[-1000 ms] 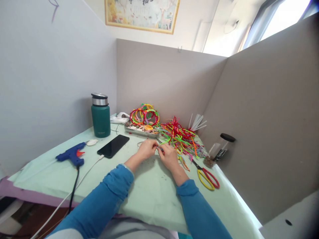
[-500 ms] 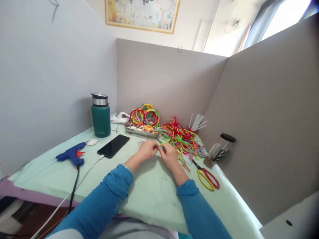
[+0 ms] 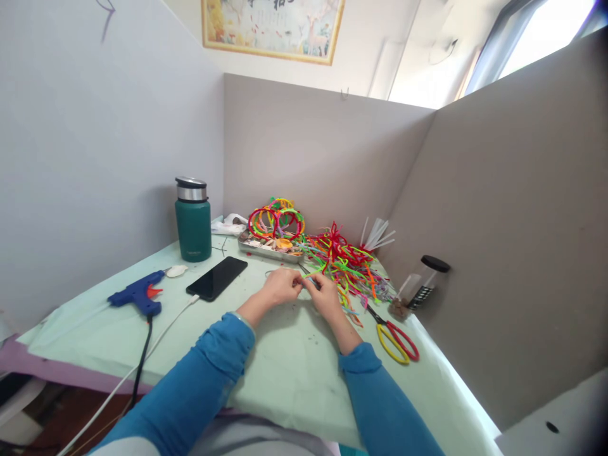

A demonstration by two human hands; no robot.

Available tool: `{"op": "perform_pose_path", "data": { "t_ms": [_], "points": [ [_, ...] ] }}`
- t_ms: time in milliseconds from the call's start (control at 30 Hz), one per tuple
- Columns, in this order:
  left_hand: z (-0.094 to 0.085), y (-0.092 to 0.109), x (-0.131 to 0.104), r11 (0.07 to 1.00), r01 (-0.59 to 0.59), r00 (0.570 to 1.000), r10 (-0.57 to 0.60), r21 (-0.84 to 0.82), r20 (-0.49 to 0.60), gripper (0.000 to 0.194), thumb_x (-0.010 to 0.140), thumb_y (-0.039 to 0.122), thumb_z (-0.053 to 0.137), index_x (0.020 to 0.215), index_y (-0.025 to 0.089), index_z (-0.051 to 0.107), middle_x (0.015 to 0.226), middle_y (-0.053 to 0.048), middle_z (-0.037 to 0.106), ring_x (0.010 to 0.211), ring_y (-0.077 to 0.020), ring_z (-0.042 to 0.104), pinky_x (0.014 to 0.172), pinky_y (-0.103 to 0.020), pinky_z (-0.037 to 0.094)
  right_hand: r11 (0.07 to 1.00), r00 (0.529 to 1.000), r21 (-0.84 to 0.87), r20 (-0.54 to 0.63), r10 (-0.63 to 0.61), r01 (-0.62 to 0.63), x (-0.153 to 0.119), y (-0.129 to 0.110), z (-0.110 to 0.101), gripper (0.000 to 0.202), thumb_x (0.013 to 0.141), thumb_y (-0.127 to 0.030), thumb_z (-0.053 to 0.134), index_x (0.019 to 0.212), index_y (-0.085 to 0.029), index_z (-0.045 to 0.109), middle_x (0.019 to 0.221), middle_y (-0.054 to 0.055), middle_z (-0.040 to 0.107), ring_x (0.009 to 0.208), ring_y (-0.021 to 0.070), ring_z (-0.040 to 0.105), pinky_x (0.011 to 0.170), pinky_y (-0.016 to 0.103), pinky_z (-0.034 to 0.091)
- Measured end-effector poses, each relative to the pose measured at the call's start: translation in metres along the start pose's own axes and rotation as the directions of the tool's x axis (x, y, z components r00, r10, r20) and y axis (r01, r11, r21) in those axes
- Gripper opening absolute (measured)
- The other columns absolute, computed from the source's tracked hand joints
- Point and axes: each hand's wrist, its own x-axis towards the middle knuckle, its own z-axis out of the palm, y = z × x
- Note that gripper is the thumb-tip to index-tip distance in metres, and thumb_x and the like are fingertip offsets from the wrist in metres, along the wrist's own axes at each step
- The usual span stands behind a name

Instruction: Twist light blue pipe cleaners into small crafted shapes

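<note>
2 hands (image 3: 303, 292) pinched together near the pile of pipe cleaners (image 3: 339, 256)

Two hands (image 3: 282, 287) — one phone (image 3: 217, 278), one bottle (image 3: 193, 230), one glue gun (image 3: 137, 293), one tray (image 3: 269, 253).

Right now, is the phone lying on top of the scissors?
No, the phone lies left of the hands, the scissors to their right.

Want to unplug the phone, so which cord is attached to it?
The white cord, its end meeting the phone; the black one runs to the blue glue gun instead.
</note>
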Motion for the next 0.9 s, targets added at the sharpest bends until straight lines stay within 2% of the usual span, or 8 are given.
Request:
{"op": "perform_pose_path", "data": {
  "t_ms": [233, 400, 467, 600, 900],
  "points": [
    [0.001, -0.002, 0.000, 0.999, -0.021, 1.000, 0.021, -0.029, 0.016, 0.021, 0.076, 0.031, 0.054, 0.082, 0.020, 0.071, 0.079, -0.004, 0.071, 0.075, -0.0179, 0.062, 0.068, -0.024, 0.043, 0.982, 0.991, 0.138, 0.028, 0.129, -0.132, 0.005, 0.006, 0.000, 0.031, 0.075, -0.047, 0.056, 0.067, -0.017, 0.061, 0.055, -0.002, 0.052, 0.054, 0.0126, 0.044, 0.051, 0.024, 0.034],
    [0.003, -0.004, 0.001, 0.999, -0.025, 0.999, 0.026, -0.047, 0.026, 0.020, 0.077, 0.033, 0.055, 0.080, 0.020, 0.070, 0.078, -0.003, 0.070, 0.073, -0.0162, 0.060, 0.067, -0.023, 0.043, 0.971, 0.982, 0.146, 0.043, 0.183, -0.188, 0.006, 0.007, 0.000, 0.034, 0.073, -0.051, 0.056, 0.064, -0.018, 0.059, 0.052, -0.003, 0.048, 0.052, 0.0123, 0.042, 0.049, 0.023, 0.033],
    [0.003, -0.004, 0.001, 0.998, -0.023, 1.000, 0.025, -0.058, 0.019, 0.021, 0.078, 0.033, 0.055, 0.085, 0.020, 0.069, 0.078, -0.002, 0.070, 0.073, -0.0156, 0.060, 0.067, -0.022, 0.042, 0.969, 0.979, 0.142, 0.045, 0.200, -0.204, 0.006, 0.008, 0.000, 0.036, 0.073, -0.053, 0.055, 0.064, -0.018, 0.059, 0.050, -0.004, 0.046, 0.052, 0.0127, 0.042, 0.049, 0.023, 0.032],
    [0.003, -0.005, 0.000, 0.997, -0.019, 1.000, 0.019, -0.069, 0.008, 0.026, 0.077, 0.032, 0.055, 0.100, 0.023, 0.065, 0.077, 0.000, 0.067, 0.069, -0.0139, 0.058, 0.065, -0.021, 0.041, 0.963, 0.974, 0.141, 0.045, 0.224, -0.228, 0.006, 0.009, 0.000, 0.039, 0.071, -0.055, 0.057, 0.061, -0.018, 0.058, 0.048, -0.004, 0.045, 0.051, 0.0126, 0.042, 0.050, 0.023, 0.032],
    [0.004, -0.007, 0.002, 0.993, -0.034, 0.999, 0.032, -0.116, -0.024, 0.028, 0.078, 0.033, 0.054, 0.104, 0.024, 0.063, 0.074, 0.001, 0.066, 0.067, -0.0136, 0.057, 0.062, -0.022, 0.039, 0.960, 0.976, 0.172, 0.038, 0.215, -0.219, 0.006, 0.012, 0.001, 0.046, 0.075, -0.061, 0.053, 0.056, -0.019, 0.058, 0.044, -0.003, 0.045, 0.046, 0.0118, 0.042, 0.045, 0.023, 0.032]
  ]
}}
